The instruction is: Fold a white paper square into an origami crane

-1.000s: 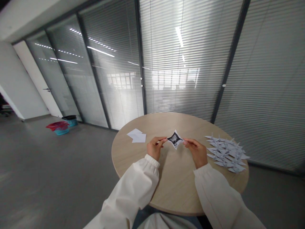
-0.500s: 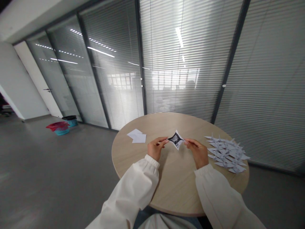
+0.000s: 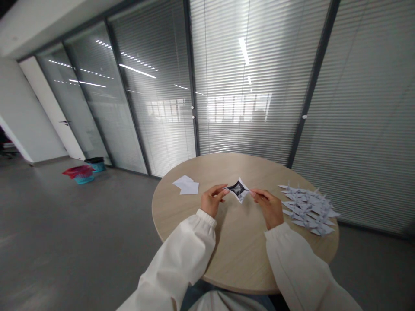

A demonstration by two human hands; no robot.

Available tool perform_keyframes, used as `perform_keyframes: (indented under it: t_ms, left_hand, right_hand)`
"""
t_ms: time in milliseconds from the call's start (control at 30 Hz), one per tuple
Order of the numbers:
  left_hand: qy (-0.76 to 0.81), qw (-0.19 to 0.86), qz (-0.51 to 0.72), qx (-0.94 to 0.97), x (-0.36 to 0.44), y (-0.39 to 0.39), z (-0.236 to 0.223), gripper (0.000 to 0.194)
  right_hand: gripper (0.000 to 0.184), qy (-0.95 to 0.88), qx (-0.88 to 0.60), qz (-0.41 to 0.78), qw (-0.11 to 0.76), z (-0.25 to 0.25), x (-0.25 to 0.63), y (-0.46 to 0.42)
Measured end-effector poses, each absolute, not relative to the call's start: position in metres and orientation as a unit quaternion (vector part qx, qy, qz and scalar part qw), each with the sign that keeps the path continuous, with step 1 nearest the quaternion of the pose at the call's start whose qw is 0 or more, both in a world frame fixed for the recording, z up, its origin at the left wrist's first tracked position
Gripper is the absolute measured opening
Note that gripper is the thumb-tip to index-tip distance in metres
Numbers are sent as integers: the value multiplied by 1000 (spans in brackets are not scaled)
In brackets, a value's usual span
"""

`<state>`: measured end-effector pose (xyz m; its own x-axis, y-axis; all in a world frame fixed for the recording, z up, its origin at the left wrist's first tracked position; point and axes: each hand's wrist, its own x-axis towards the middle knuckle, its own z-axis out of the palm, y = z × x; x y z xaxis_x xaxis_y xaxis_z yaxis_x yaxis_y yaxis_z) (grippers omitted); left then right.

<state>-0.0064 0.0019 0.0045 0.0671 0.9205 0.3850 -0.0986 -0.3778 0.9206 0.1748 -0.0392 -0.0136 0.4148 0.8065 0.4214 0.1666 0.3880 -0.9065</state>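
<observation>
A: What are the hands doing closest in?

B: The left hand (image 3: 212, 201) is pinching one point of a folded paper (image 3: 239, 190) between its fingertips (image 3: 224, 187), with the rest of the hand half curled. The right hand (image 3: 268, 209) is mirroring it, its fingertips (image 3: 253, 193) gripping the opposite point.

A: Where is the paper sitting?

B: It's being held just above the table (image 3: 240, 276), between the two hands. It's forming a four-pointed star, with a dark printed inside showing at its centre.

A: What's done, and what's left?

B: Left of the left hand, two or more plain sheets (image 3: 186, 185) are lying flat and look folded only simply. Right of the right hand, a heap of finished paper cranes (image 3: 308, 209) is resting near the table's edge, overlapping one another. The paper in hand is showing no crane shape yet.

A: And farther out?

B: Well beyond the left hand, a teal bin (image 3: 79, 177) with red plastic on top and a second bin (image 3: 95, 164) are standing on the floor by the glass wall (image 3: 155, 108), and blinds are hanging behind the glass.
</observation>
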Motion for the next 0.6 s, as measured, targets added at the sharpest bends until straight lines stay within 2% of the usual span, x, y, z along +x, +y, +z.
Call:
perform_keyframes:
  t_ms: [233,600]
  left_hand:
    - [355,435,585,585,-6,4,3,25]
    - [325,425,584,611,-5,0,5,31]
  right_hand:
    - [33,-497,-493,241,672,-13,174,-39]
    - [36,-492,-489,259,672,-16,174,-37]
